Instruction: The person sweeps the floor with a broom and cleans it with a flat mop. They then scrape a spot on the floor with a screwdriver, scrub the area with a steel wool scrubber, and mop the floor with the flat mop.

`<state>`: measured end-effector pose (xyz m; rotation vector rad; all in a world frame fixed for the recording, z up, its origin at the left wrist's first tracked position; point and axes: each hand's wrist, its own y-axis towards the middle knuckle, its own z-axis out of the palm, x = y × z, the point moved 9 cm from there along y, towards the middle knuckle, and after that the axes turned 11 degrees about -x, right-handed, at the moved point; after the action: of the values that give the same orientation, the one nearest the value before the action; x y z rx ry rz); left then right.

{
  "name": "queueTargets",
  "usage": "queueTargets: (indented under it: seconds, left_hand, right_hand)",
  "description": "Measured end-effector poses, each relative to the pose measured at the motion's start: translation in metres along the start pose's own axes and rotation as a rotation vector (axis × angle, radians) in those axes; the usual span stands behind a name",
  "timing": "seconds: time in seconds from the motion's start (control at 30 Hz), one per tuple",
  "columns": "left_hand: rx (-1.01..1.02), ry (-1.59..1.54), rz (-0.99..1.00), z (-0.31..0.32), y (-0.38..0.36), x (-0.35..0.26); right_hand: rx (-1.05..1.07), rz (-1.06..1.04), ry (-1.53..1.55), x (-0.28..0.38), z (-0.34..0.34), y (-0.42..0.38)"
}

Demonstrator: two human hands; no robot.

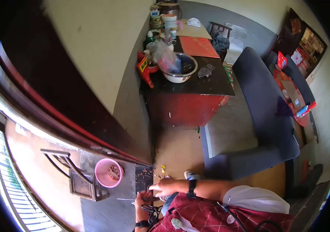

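Observation:
My right hand [165, 188] reaches in from the right, a black band on its wrist, its fingers bent and drawn together. Just below and left of it is my left hand [143, 197], partly in shadow, with its fingers curled. The two hands are close together in front of the red checked apron [199, 212]. Anything between their fingers is too small and dark to make out. Black cords [151, 210] hang by my left wrist. Beyond my left hand, a pink basket [100, 178] with some reddish-brown stuff inside stands on the grey floor.
A wooden chair [80, 186] stands beside the basket near the balcony railing [16, 181]. The door frame [107, 129] rises at left. Ahead, a dark-topped cabinet [188, 88] holds a metal basin [178, 79] and jars. A grey sofa [263, 100] stands right. A yellow wrapper [163, 169] lies on the floor.

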<state>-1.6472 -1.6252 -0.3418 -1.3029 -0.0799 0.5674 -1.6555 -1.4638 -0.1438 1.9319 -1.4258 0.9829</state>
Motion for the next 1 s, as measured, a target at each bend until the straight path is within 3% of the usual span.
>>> queueTargets:
  seconds: [0.03,0.07,0.13,0.17,0.2,0.23,0.27,0.37,0.4,0.43,0.47,0.5,0.53,0.6,0.63,0.73,0.8,0.83,0.87,0.9,0.97,1.0]
  left_hand:
    - [-0.134,0.093,0.053,-0.004,-0.018,-0.010]
    - [-0.080,0.156,0.149,0.002,-0.041,-0.020]
    - [-0.076,0.141,0.221,-0.011,-0.042,-0.026]
    - [-0.133,0.066,0.196,-0.021,-0.033,-0.025]
    - [-0.075,0.181,0.193,0.006,-0.063,-0.023]
    - [-0.019,0.297,0.191,0.035,-0.095,-0.022]
    - [-0.107,0.302,0.213,0.005,-0.063,-0.022]
    - [-0.205,0.329,0.258,0.031,-0.078,-0.003]
    - [-0.201,0.369,0.261,0.045,-0.081,0.008]
    - [-0.196,0.409,0.264,0.058,-0.083,0.018]
    - [-0.099,0.439,0.154,0.085,-0.087,0.037]
    - [0.099,0.641,0.415,0.130,-0.102,0.044]
    - [0.097,1.038,0.554,0.147,-0.094,0.047]
    - [0.031,1.177,0.459,0.160,-0.066,0.064]
    - [-0.023,0.914,0.243,0.161,-0.057,0.082]
    - [0.024,1.146,0.234,0.212,-0.067,0.099]
    - [0.019,1.202,0.254,0.218,-0.056,0.096]
    - [0.012,1.268,0.331,0.240,-0.070,0.089]
    - [0.050,1.229,0.380,0.248,-0.067,0.082]
    - [0.090,1.194,0.418,0.253,-0.064,0.075]
    - [0.050,1.264,0.550,0.264,-0.054,0.064]
    - [0.061,1.265,0.538,0.276,-0.056,0.065]
  right_hand:
    - [-0.005,0.141,-0.034,-0.014,-0.035,-0.005]
    - [-0.041,0.286,-0.080,-0.050,-0.063,-0.011]
    - [-0.593,0.208,-0.213,-0.077,-0.173,-0.034]
    - [-0.753,0.336,-0.159,-0.106,-0.221,-0.051]
    - [-0.879,0.413,-0.163,-0.133,-0.272,-0.068]
    - [-1.209,0.271,-0.183,-0.162,-0.326,-0.086]
    - [-1.329,0.364,-0.247,-0.169,-0.383,-0.102]
    - [-1.450,0.502,-0.646,-0.200,-0.516,-0.121]
    - [-1.327,0.708,-0.632,-0.212,-0.544,-0.117]
    - [-1.269,0.757,-0.673,-0.234,-0.566,-0.110]
    - [-1.170,0.856,-0.627,-0.257,-0.580,-0.100]
    - [-1.167,0.853,-0.618,-0.266,-0.587,-0.092]
    - [-1.068,0.902,-0.623,-0.281,-0.589,-0.080]
    - [-0.923,0.951,-0.620,-0.310,-0.580,-0.061]
    - [-0.959,0.884,-0.823,-0.298,-0.575,-0.055]
    - [-1.088,0.573,-0.782,-0.287,-0.554,-0.047]
    - [-1.201,0.293,-0.508,-0.264,-0.532,-0.071]
    - [-1.220,0.316,-0.295,-0.252,-0.523,-0.093]
    - [-1.374,0.162,-0.139,-0.249,-0.514,-0.119]
    - [-1.415,0.215,-0.013,-0.253,-0.499,-0.147]
    - [-1.427,0.315,0.769,-0.259,-0.449,-0.207]
    - [-1.475,0.354,0.828,-0.248,-0.427,-0.243]
